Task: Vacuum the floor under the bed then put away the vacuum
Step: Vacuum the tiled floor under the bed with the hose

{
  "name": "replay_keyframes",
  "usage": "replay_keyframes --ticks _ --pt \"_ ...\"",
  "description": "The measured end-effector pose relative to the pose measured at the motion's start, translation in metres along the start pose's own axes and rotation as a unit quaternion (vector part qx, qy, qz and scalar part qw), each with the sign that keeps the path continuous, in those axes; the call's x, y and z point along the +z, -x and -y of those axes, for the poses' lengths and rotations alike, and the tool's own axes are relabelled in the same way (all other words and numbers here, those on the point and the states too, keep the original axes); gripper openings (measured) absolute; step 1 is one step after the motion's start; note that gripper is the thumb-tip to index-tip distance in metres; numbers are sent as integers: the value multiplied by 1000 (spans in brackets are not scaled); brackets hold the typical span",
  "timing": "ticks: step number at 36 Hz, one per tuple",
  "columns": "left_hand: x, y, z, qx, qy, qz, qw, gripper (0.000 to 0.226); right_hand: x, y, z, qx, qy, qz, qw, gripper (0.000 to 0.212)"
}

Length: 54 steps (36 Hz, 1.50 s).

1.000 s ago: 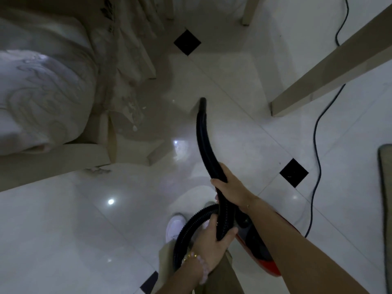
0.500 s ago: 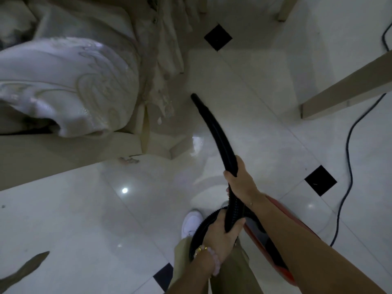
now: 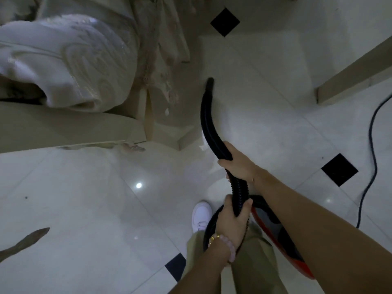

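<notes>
A black vacuum hose [image 3: 209,122] curves from my hands toward the floor beside the bed corner, its nozzle tip [image 3: 210,82] just above the white tiles. My right hand [image 3: 238,164] grips the hose higher up, on the smooth curved part. My left hand [image 3: 233,217], with a bead bracelet on the wrist, holds the ribbed part lower down. The red vacuum body [image 3: 282,236] sits on the floor under my right forearm. The bed [image 3: 70,126] with pale bedding [image 3: 70,58] fills the upper left.
A dark power cord [image 3: 372,149] snakes across the tiles on the right. A beige furniture edge [image 3: 356,75] crosses the upper right. My white shoe [image 3: 201,215] and khaki trousers are below the hands. Glossy white tiles have black diamond insets [image 3: 339,169].
The view has swung left, bringing more of the bed into frame. The hose tip has shifted slightly relative to the bed corner; both hands keep their grip.
</notes>
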<state>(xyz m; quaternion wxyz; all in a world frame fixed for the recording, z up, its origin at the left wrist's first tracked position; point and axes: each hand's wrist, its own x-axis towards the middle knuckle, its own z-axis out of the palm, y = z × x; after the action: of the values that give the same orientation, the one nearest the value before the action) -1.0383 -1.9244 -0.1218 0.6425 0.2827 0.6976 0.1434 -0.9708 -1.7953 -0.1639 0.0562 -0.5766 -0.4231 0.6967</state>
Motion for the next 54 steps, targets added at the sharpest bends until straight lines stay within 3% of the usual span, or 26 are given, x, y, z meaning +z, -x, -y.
replay_keyframes --ticks 4,10,14,19,24,36,54 --pt "9 -5 2 -6 30 -28 999 22 2 -6 -1 -3 8 39 999 52" --pt "27 0 10 -20 79 -59 995 22 1 -6 -10 -1 26 81 996 49" --pt "41 5 9 -39 75 -68 994 7 -7 0 -21 5 12 65 998 49" --pt "49 -1 0 -13 41 -36 998 13 -25 5 -39 0 -12 -5 1000 53" --pt "55 -3 -4 -19 34 1 999 25 -42 10 -46 0 -39 -27 999 52" --pt "62 -2 0 -22 14 -61 998 12 -29 5 -33 -4 -24 56 998 49" --pt "60 4 -5 -22 -29 -60 998 19 -23 7 -37 4 -15 56 998 55"
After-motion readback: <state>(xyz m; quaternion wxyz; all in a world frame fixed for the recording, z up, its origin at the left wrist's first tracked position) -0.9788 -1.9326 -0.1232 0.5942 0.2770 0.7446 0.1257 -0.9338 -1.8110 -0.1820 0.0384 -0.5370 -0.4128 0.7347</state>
